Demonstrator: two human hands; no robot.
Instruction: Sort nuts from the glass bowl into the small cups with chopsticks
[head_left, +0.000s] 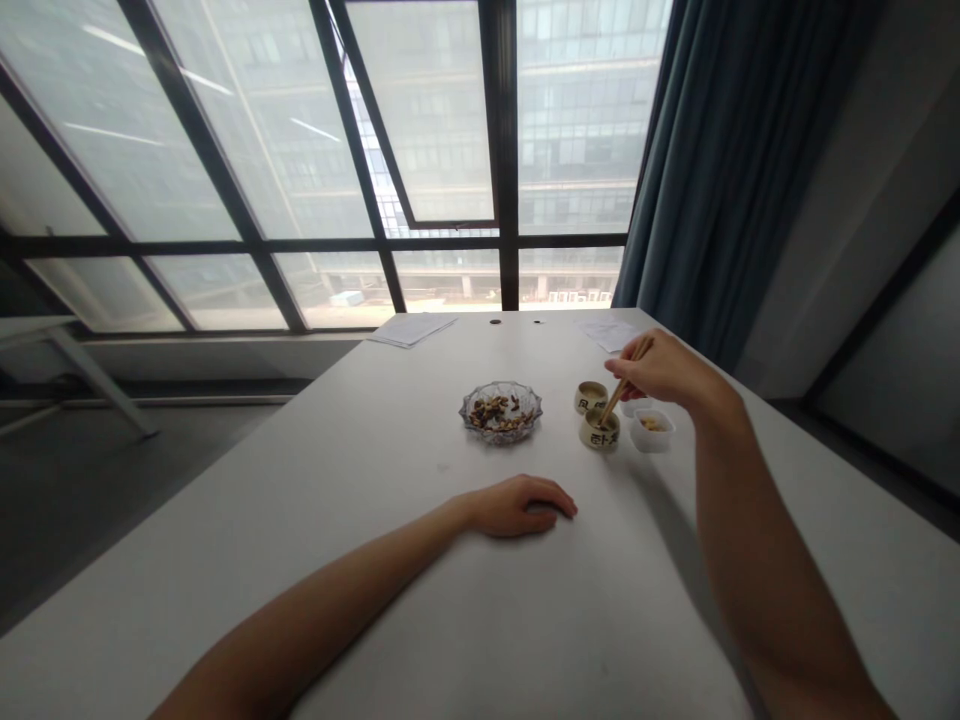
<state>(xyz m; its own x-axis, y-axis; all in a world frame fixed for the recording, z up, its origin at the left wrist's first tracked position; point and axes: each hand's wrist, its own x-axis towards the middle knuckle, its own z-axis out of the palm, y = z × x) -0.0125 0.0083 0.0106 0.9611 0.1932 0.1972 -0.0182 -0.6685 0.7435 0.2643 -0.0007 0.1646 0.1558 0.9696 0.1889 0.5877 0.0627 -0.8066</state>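
My right hand point(651, 370) grips a pair of wooden chopsticks point(621, 392), their tips down inside the nearer small ceramic cup point(600, 432) with dark characters on its side. What lies in that cup is too small to make out. A second matching cup point(591, 395) stands just behind it. To the right, below my hand, is a clear plastic container point(652, 432) with yellowish pieces in it. My left hand point(521, 505) rests on the table, fingers loosely stretched out and holding nothing. Beyond it sits a scalloped glass dish point(501, 436) with mixed brown and greenish small pieces.
The white table point(360, 470) reaches to the windows. Paper sheets point(412, 329) lie at its far left, and more paper point(611, 333) at the far right. A blue curtain point(697, 200) hangs on the right. Another container is partly hidden behind my right hand.
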